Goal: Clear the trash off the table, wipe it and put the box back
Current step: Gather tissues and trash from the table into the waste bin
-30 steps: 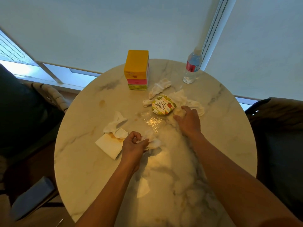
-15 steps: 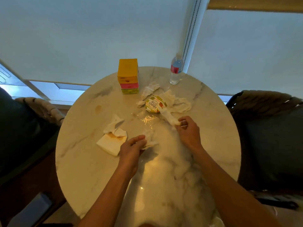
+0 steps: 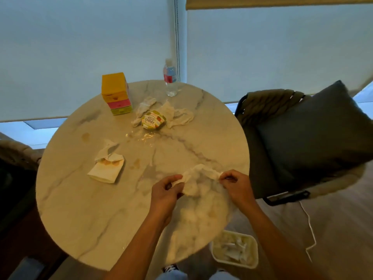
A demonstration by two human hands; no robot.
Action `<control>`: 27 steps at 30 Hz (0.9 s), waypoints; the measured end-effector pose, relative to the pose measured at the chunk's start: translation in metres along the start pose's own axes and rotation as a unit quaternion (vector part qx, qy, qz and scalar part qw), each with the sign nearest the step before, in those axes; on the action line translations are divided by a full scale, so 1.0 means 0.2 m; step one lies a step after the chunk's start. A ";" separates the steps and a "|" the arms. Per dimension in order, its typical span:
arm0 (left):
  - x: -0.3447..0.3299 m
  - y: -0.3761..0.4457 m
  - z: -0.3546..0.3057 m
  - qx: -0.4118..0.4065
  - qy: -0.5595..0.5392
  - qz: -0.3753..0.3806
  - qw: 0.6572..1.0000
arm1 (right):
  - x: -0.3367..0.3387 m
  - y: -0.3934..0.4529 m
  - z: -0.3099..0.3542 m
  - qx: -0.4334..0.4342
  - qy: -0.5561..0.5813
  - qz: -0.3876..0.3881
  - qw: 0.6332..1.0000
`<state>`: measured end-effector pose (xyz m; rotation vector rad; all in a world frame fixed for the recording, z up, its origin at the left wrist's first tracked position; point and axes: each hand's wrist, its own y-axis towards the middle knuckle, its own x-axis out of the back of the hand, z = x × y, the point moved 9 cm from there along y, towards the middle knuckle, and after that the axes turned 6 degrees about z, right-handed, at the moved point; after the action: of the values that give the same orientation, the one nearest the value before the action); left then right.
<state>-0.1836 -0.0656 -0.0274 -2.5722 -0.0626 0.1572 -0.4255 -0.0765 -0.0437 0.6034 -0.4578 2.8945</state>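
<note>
Both hands were over the near-right part of the round marble bench [image 3: 84,215], each pinched shut on one end of a crumpled white tissue [image 3: 196,178]. Left hand [image 3: 165,196] gripped its left end w/ thumb and fingers; right hand [image 3: 235,184] gripped the right end. Tissue sagged between them, just above the benchtop; can't tell if the low part touched it.

The box [image 3: 116,92], yellow top w/ pink and green bands below, stood upright at the far-left edge, well apart from the hands. Other trash on the bench: a stained folded napkin [image 3: 107,167] w/ a crumpled piece [image 3: 106,149] on its far side, left of centre. Further back, a round "HELLO SUMMER" package [image 3: 152,120], w/ a twisted tissue [image 3: 143,109] touching its left side and a wad of spread tissues [image 3: 175,115] behind and to the right. Clear plastic wrap [image 3: 141,136] lay just in front of the package. Brownish stains [image 3: 85,136] on the marble, left side and near centre.

A water bottle [image 3: 170,80] w/ red label stood upright at the far edge, right of the box. On the floor by the near-right rim, a white bin [image 3: 235,249] w/ tissues in it, partly hidden by the right forearm. A chair w/ dark cushion [image 3: 314,134] sat just beside the bench on the right.
</note>
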 end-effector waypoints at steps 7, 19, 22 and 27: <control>-0.40 -0.19 0.37 0.023 0.075 0.037 0.996 | 0.42 -0.21 -0.56 -0.100 -0.016 0.020 0.995; -0.89 -0.35 1.00 0.018 0.278 0.123 0.952 | 0.47 -0.48 -1.60 -0.197 -0.067 0.175 0.962; -0.86 -0.21 1.31 0.029 0.332 0.087 0.939 | 0.32 -0.45 -2.01 -0.201 -0.096 0.191 0.956; -0.74 0.11 1.93 0.084 0.354 0.049 0.930 | 0.10 -0.36 -2.34 -0.204 -0.159 0.205 0.944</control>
<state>-0.3788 0.1094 -0.3486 -2.3118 0.3345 -0.6995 -0.5999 0.1447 -0.4241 1.0049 -1.3333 2.9199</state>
